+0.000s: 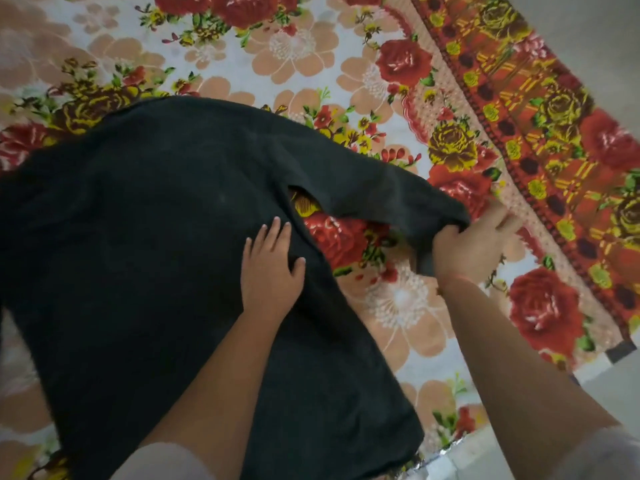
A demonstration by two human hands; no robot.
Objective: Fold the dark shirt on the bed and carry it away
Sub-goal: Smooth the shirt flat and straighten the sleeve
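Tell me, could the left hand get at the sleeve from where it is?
Probably yes. The left hand lies flat on the shirt beside where the sleeve starts, and nothing covers the sleeve; the right hand holds only its far end.

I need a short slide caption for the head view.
Left hand presses the dark shirt on the flowered bedspread; right hand grips its sleeve.

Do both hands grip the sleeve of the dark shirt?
No: the right hand grips the sleeve, while the left hand lies flat on the dark shirt.
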